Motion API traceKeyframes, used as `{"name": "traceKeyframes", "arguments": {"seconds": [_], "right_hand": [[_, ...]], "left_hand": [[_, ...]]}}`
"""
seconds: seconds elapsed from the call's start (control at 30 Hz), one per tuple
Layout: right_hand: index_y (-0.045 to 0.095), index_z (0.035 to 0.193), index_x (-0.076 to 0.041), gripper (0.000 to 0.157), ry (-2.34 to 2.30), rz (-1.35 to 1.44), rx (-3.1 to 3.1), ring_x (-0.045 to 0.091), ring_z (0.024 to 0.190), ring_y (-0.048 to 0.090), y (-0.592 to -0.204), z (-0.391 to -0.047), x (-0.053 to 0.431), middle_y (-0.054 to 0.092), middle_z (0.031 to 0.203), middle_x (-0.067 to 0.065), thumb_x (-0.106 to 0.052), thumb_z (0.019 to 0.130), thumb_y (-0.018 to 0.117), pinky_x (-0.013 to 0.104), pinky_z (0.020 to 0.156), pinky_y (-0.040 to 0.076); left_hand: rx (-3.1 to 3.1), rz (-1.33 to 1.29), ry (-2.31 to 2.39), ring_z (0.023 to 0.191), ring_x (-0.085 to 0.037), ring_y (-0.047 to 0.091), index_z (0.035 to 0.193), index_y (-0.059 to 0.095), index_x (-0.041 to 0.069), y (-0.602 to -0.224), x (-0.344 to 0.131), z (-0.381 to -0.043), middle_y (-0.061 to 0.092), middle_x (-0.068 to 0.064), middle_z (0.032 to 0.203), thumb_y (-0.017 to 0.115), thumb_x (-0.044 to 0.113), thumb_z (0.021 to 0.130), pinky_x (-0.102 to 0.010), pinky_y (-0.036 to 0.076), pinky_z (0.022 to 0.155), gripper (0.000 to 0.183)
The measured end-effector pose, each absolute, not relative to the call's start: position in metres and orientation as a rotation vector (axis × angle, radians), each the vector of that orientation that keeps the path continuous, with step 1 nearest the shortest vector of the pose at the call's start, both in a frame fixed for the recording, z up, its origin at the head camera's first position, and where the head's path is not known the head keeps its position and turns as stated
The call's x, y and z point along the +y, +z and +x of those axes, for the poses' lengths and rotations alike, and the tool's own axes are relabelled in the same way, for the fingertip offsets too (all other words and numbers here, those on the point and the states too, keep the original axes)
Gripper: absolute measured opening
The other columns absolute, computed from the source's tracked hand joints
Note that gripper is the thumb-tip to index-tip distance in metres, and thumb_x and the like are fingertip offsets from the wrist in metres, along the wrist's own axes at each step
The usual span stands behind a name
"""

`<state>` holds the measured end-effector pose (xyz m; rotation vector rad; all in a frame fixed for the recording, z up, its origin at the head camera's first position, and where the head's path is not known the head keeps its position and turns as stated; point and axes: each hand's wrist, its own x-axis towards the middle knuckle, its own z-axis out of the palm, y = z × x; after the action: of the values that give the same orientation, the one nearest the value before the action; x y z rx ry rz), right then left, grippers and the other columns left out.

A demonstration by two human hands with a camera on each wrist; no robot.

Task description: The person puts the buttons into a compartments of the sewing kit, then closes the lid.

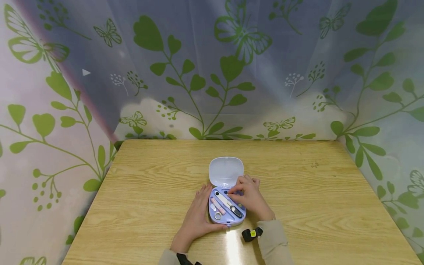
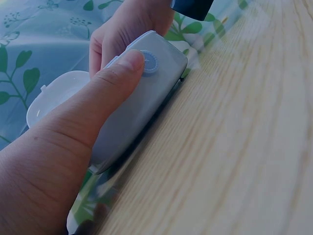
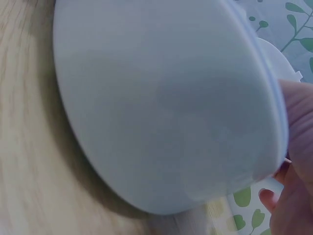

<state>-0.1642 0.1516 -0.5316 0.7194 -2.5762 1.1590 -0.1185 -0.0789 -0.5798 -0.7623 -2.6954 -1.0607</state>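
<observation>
A lavender case [image 1: 236, 222] stands on the table with its pale lid [image 1: 226, 171] raised at the back. Inside lie a long white tool with a black end [image 1: 228, 204], a pink patterned tube [image 1: 218, 206] and a ring [image 1: 217, 216]. My left hand [image 1: 198, 217] holds the case, fingers along its left side and thumb on the round front catch [image 2: 149, 62]. My right hand [image 1: 248, 195] reaches over the right side, thumb and forefinger close together at the back compartment beside a small dark round spot [image 1: 226, 192]. Whether they pinch anything is hidden.
The wooden table [image 1: 149, 176] surrounds the case on all sides. Behind and beside it hangs a curtain [image 1: 195, 81] printed with green leaves and butterflies. A black strap with a yellow-green patch [image 1: 253, 233] sits at the right sleeve [image 1: 273, 237].
</observation>
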Motion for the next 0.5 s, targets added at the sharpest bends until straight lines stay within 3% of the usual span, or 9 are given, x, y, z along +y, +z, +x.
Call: {"name": "traceKeyframes", "arguments": {"seconds": [0.5], "right_hand": [[0.08,0.078,-0.017,0.01,1.189,0.75,-2.541,0.01,0.078,0.041,-0.525,-0.163,0.1555,0.052,0.074,0.002,-0.01,0.075,0.086,0.044,0.083,0.023]], "left_hand": [[-2.705,-0.758,-1.068,0.152,-0.025,0.012,0.16,0.013,0.01,-0.5794,-0.0788,-0.1186,0.017,-0.007,0.165,0.075,0.078,0.063,-0.043,0.011,0.125,0.133]]}}
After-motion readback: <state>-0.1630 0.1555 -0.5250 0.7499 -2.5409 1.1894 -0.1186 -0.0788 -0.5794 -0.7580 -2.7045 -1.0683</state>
